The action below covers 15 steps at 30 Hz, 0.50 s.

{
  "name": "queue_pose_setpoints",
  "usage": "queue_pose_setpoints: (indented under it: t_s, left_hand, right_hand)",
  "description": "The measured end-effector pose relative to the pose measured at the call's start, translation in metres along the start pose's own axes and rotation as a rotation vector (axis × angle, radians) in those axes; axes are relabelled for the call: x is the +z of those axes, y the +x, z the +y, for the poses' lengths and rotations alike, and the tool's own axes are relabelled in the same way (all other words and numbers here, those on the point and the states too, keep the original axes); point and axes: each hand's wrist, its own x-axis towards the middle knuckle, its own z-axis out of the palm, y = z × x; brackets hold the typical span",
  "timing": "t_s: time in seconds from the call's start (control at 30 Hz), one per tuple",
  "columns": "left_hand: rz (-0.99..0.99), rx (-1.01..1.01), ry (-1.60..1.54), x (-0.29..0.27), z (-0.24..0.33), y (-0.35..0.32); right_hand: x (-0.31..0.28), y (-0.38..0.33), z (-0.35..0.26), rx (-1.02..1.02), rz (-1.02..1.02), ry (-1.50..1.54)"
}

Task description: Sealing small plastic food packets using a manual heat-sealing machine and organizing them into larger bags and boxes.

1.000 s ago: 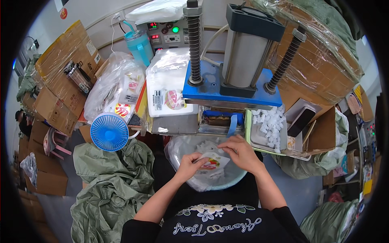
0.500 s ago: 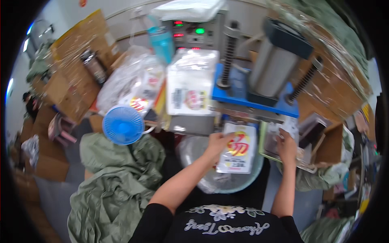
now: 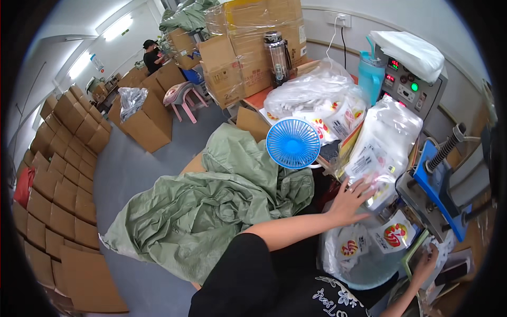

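My left hand (image 3: 350, 203) has its fingers spread at the near end of a stack of glossy white plastic pouches (image 3: 388, 129); whether it presses on them I cannot tell. Below it, a white pouch with red and yellow print (image 3: 395, 231) lies at the rim of a pale green basin (image 3: 369, 284). Another printed pouch (image 3: 349, 246) rests inside, among clear plastic. At the lower right, my right hand (image 3: 425, 262) reaches into a green-edged box (image 3: 409, 255), its fingers closed at white printed pieces (image 3: 442, 247). What they grip is too small to make out.
A blue-plated press (image 3: 435, 193) stands at the right, beside a control box (image 3: 406, 87). A blue fan (image 3: 293, 142), turquoise tumbler (image 3: 371, 76) and steel flask (image 3: 277, 58) are around the bench. Green sheeting (image 3: 211, 216) drapes at left; cartons (image 3: 63, 195) and a co-worker (image 3: 153, 57) are beyond.
The view has swung left. My left hand has let go of the printed pouch, which now lies at the basin, and has moved to the pouch stack. My right hand stays at the green-edged box.
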Motion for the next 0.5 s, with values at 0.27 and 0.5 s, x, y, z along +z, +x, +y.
queue_pose_setpoints:
  t_s: [0.27,0.5]
  left_hand:
    - [0.038,-0.244,-0.579,-0.049,0.041,0.017]
    - [-0.335,-0.474,-0.878,-0.017,0.077,-0.025]
  right_hand:
    - [-0.027,-0.014,-0.017,0.105,0.110,0.240]
    - [-0.006,-0.016,-0.169,-0.072,-0.090,0.343]
